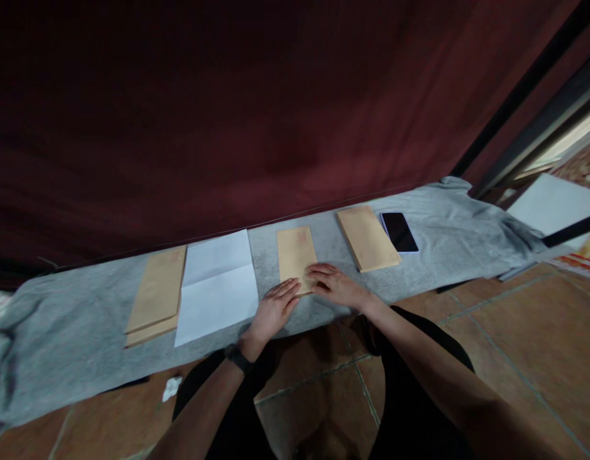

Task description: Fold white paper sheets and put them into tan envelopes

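A brown paper envelope [295,248] with small red print lies flat in front of me on the grey cloth. My left hand [276,308] rests on its lower left corner, fingers stretched out. On the lower right part lies my right hand [337,285], its fingers extended flat over the paper. To the left is a white sheet of paper [218,295] with a crease across it. Beyond that sheet sits a stack of brown envelopes [156,291]. Another stack of brown envelopes [368,239] lies to the right of my right hand.
A phone [400,232] lies right of the right-hand stack. The grey cloth [79,332] covers a long narrow surface against a dark red backdrop [257,128]. A crumpled white tissue [172,388] is on the tiled floor [529,358]. White board-like sheets [553,204] stand at the far right.
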Demonstrator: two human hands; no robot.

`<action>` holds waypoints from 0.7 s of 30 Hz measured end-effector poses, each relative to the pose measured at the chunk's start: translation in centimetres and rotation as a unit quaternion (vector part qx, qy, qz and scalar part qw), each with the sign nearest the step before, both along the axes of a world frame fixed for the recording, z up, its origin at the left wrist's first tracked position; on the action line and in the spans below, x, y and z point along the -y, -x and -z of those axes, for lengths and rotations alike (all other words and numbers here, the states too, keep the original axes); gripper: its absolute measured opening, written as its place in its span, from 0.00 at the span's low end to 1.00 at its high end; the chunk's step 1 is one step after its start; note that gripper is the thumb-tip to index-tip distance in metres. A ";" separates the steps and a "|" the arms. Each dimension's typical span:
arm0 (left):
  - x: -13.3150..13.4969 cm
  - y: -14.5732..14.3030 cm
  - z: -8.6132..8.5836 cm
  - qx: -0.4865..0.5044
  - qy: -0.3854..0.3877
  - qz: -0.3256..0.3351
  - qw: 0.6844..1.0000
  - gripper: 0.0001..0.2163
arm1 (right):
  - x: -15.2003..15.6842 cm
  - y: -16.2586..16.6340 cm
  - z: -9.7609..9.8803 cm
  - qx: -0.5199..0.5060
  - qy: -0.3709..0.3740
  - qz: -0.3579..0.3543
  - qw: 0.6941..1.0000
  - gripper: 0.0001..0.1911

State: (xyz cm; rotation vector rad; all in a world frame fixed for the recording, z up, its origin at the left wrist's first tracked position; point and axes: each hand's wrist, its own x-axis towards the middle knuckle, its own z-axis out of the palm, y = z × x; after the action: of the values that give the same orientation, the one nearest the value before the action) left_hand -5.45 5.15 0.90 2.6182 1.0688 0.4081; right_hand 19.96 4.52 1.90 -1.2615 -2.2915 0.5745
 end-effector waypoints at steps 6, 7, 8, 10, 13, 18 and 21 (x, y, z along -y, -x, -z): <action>-0.4 -0.2 0.0 0.074 0.000 -0.028 0.997 0.13 | 0.3 0.3 0.4 -0.019 -0.014 0.010 1.000 0.15; -0.5 -0.3 0.0 0.082 -0.002 -0.031 0.996 0.13 | 0.3 0.4 0.7 -0.026 -0.018 0.020 0.999 0.14; -0.5 -0.3 -0.1 0.089 -0.004 -0.034 0.995 0.12 | 0.2 0.5 0.9 -0.031 -0.021 0.028 0.999 0.13; -0.6 -0.4 -0.1 0.099 -0.007 -0.038 0.994 0.11 | 0.2 0.8 1.3 -0.032 -0.029 0.038 0.998 0.11; -0.6 -0.6 -0.3 0.105 -0.006 -0.044 0.994 0.10 | 0.2 1.0 1.5 -0.023 -0.041 0.043 0.998 0.10; -0.5 -0.7 -0.6 0.098 0.005 -0.049 0.994 0.09 | 0.3 1.0 1.2 -0.020 -0.043 0.037 0.998 0.10; -0.4 -0.7 -0.7 0.083 0.005 -0.048 0.995 0.08 | 0.3 0.8 1.1 -0.016 -0.038 0.026 0.999 0.09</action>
State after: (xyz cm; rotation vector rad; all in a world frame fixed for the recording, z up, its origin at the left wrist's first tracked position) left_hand -4.74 5.58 1.58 2.4807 1.1392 0.6270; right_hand 19.12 4.22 0.82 -1.2632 -2.2261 0.4819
